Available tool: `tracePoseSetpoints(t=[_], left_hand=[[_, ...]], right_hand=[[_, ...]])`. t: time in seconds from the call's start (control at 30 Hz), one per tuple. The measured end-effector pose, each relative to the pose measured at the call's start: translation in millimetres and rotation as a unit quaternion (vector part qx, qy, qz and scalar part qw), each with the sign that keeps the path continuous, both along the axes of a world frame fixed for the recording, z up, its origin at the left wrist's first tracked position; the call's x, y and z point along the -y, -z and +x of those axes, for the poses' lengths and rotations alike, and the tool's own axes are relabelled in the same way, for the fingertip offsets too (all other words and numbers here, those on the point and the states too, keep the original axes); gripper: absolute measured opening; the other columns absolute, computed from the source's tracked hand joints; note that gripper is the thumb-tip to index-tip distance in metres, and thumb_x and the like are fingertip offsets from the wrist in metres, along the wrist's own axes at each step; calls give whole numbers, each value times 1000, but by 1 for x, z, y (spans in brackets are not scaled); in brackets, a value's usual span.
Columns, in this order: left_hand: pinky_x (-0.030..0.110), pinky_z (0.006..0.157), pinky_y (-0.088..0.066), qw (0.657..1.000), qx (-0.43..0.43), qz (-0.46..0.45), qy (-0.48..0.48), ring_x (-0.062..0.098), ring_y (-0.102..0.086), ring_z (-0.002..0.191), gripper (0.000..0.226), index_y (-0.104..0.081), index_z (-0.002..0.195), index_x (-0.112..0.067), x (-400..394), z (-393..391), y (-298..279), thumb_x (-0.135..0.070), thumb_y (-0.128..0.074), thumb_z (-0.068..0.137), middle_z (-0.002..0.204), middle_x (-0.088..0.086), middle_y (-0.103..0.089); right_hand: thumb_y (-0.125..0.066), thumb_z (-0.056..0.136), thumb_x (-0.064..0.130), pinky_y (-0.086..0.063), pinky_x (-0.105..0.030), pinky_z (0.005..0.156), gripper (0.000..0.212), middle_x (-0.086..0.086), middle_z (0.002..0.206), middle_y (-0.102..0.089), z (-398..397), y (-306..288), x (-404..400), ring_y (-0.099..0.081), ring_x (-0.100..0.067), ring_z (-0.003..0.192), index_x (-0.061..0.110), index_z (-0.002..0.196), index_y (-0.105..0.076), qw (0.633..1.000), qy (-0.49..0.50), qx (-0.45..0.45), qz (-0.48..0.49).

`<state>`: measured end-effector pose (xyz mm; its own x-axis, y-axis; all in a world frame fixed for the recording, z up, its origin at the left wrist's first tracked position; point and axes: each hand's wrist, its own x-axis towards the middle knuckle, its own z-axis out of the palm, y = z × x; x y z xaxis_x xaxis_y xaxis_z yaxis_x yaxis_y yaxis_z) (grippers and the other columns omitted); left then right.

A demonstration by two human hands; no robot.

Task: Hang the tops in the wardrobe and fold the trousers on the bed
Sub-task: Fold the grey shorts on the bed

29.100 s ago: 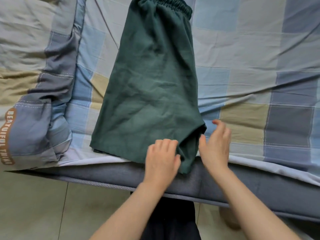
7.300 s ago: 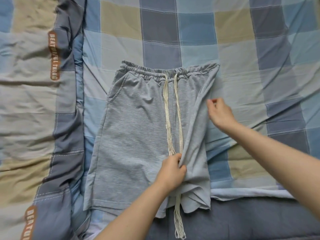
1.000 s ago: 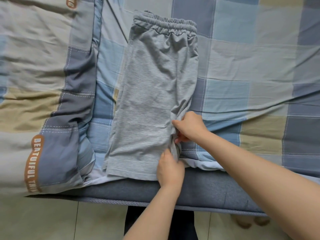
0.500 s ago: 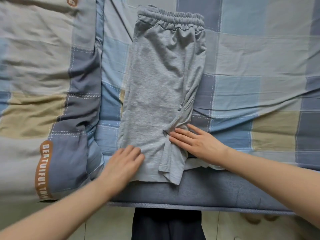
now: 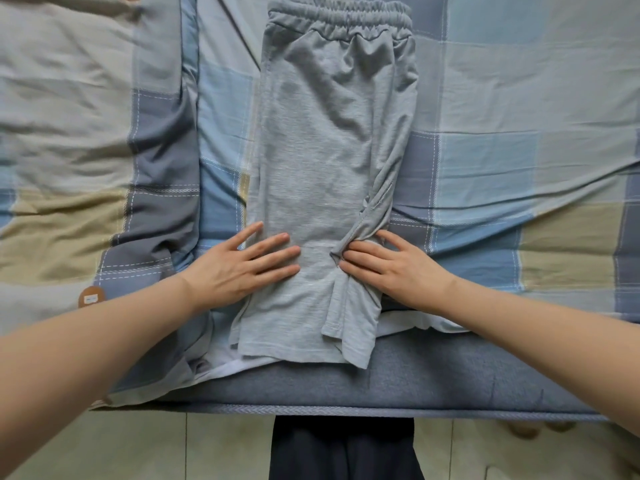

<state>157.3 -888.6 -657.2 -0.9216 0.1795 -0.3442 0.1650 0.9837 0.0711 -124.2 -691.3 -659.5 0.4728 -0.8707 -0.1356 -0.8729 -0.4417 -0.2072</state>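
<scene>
Grey shorts (image 5: 318, 168), folded in half lengthwise, lie on the checked bedsheet (image 5: 502, 140) with the elastic waistband at the far end and the hems near the bed's front edge. My left hand (image 5: 239, 268) rests flat on the left edge of the shorts, fingers straight. My right hand (image 5: 391, 268) presses flat on the right edge, fingertips on a bunched fold of the crotch seam. Neither hand grips the cloth.
A rumpled checked quilt (image 5: 86, 150) lies to the left of the shorts. The blue mattress edge (image 5: 415, 379) runs along the front, with tiled floor (image 5: 138, 448) and dark trouser legs (image 5: 343, 448) below it.
My left hand has slid up and inward along the left side of the shorts. My right hand stays flat on the bunched fold. The camera has come closer.
</scene>
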Motion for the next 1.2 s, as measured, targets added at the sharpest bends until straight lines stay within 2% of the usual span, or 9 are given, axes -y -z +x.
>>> tracePoseSetpoints(t=[0.3,0.37,0.47,0.57,0.63,0.83,0.97,1.13,1.2], left_hand=[[45,118,-18,968,56,209,-124,14,-19,147,53,-52,139,-31,-63,11,-24,-11,-41,91,149,-9,-42],[31,113,-32,872,139,386,-266,-2,-45,128,38,-68,118,-28,-79,7,-45,-11,-55,87,129,-18,-60],[12,65,-46,668,129,522,-514,-11,-53,71,15,-65,69,-25,-75,-3,-63,-11,-61,72,66,-26,-61],[12,58,-46,477,80,551,-680,10,-54,67,22,-60,67,-14,-69,-10,-61,-7,-70,86,62,-8,-57],[18,60,-46,377,55,539,-751,12,-50,57,29,-59,70,-10,-77,-13,-56,-24,-58,96,61,-1,-52],[12,55,-39,480,59,494,-723,-5,-53,57,23,-60,68,-13,-116,-6,-51,-1,-68,86,52,-17,-60],[9,67,-49,477,50,503,-719,-3,-67,74,10,-68,87,-10,-125,0,-50,0,-65,89,74,-14,-73],[22,79,-53,517,105,490,-694,10,-69,85,23,-66,91,-22,-135,6,-45,1,-68,86,83,-15,-75],[28,80,-50,543,104,452,-700,12,-67,86,27,-62,91,-24,-137,4,-42,0,-68,83,87,-11,-71]], right_hand=[[-45,91,27,-31,-31,109,44,11,137,-56,-5,-26,-48,-48,-7,129,28,134,-53,977,49,102,179],[-42,91,33,-40,-24,99,37,12,122,-65,-2,-46,-57,-56,1,111,27,121,-63,915,159,217,300],[-49,90,28,-44,-34,76,23,0,79,-62,-7,-69,-61,-51,-4,77,11,81,-63,704,411,415,403],[-51,97,29,-52,-31,74,26,-3,84,-65,-14,-75,-53,-61,-15,81,10,84,-64,478,599,510,390],[-47,98,38,-54,-32,72,30,-2,96,-71,-12,-69,-46,-66,-19,89,15,96,-67,404,657,503,389],[-53,95,40,-55,-39,81,42,-22,101,-64,2,-55,-47,-58,-21,90,-1,95,-60,455,675,426,395],[-54,96,34,-57,-29,71,43,-11,99,-67,-5,-56,-59,-64,-20,90,-7,108,-60,437,656,455,414],[-63,91,32,-56,-48,85,39,-12,94,-60,-6,-50,-66,-60,-21,87,-6,96,-61,459,665,419,414],[-65,89,25,-55,-46,88,17,-8,94,-62,-5,-54,-65,-59,-18,86,8,92,-62,523,661,385,376]])
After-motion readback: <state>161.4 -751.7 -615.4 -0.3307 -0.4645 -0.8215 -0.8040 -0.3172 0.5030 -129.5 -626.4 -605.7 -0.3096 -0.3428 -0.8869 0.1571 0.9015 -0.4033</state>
